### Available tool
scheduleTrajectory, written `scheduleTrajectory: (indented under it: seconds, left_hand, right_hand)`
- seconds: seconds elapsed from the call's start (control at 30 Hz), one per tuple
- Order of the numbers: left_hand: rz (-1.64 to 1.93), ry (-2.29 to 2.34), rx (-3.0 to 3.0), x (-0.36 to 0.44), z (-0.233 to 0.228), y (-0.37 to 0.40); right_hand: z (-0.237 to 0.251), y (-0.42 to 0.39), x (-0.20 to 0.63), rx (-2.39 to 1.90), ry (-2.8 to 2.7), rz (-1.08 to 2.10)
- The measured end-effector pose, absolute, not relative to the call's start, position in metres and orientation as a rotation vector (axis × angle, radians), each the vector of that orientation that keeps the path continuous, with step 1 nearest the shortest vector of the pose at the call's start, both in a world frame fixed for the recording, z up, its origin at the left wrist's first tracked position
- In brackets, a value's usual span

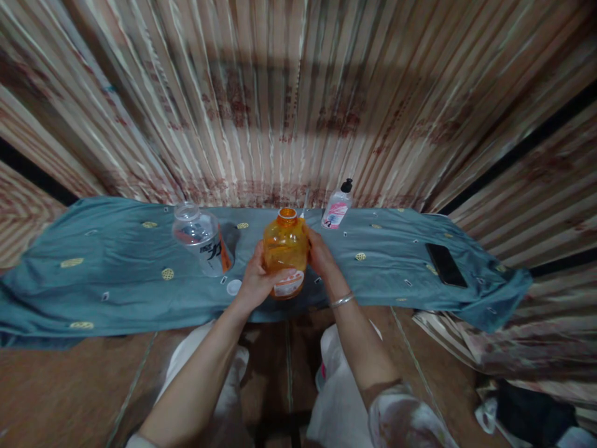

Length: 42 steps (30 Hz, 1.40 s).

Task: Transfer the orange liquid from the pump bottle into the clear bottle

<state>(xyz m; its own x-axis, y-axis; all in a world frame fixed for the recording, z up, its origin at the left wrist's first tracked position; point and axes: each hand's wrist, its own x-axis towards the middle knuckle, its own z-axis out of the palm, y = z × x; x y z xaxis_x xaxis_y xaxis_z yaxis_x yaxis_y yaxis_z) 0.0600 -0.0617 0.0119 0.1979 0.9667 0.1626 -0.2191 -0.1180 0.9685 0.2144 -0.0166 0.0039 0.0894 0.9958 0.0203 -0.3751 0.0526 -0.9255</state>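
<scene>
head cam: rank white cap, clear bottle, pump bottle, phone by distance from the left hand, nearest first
From the left hand:
1. White cap, on the cloth just left of the hand.
2. Clear bottle, tilted, up and to the left.
3. Pump bottle, at the back, right of the orange bottle.
4. Phone, flat on the cloth, far right.

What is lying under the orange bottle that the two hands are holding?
Under the orange bottle lies the teal cloth. The left hand and right hand cover the bottle's base, so contact cannot be seen.
</scene>
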Motion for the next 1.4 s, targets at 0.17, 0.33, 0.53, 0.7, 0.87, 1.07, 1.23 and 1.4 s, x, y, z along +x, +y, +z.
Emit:
scheduleTrajectory:
  seconds: [0.17, 0.33, 0.53, 0.7, 0.87, 1.07, 1.23, 1.4]
  left_hand:
    - [1.254, 0.836, 1.184, 0.061, 0.015, -0.059]
    - [1.265, 0.882, 1.195, 0.062, 0.015, -0.055]
    - [1.252, 0.889, 1.243, 0.068, 0.01, -0.05]
    - [1.353, 0.956, 1.338, 0.075, -0.005, -0.044]
    - [1.421, 1.087, 1.522, 0.076, -0.013, -0.042]
    - [1.438, 1.154, 1.587, 0.078, -0.016, -0.044]
    - [1.442, 1.063, 1.511, 0.087, -0.02, -0.048]
    - [1.492, 1.187, 1.536, 0.086, -0.016, -0.045]
  right_hand:
    - [-0.038, -0.031, 0.212, -0.931, -0.875, 1.505]
    - [-0.061, -0.04, 0.212, -0.926, -0.747, 1.67]
    - [-0.068, -0.049, 0.213, -0.892, -0.544, 1.792]
    - [-0.067, -0.054, 0.213, -0.828, -0.426, 1.733]
    - [-0.064, -0.054, 0.212, -0.795, -0.367, 1.602]
    - [-0.06, -0.05, 0.21, -0.806, -0.405, 1.448]
    - [-0.056, -0.057, 0.208, -0.85, -0.503, 1.332]
    - [-0.051, -0.07, 0.198, -0.929, -0.636, 1.263]
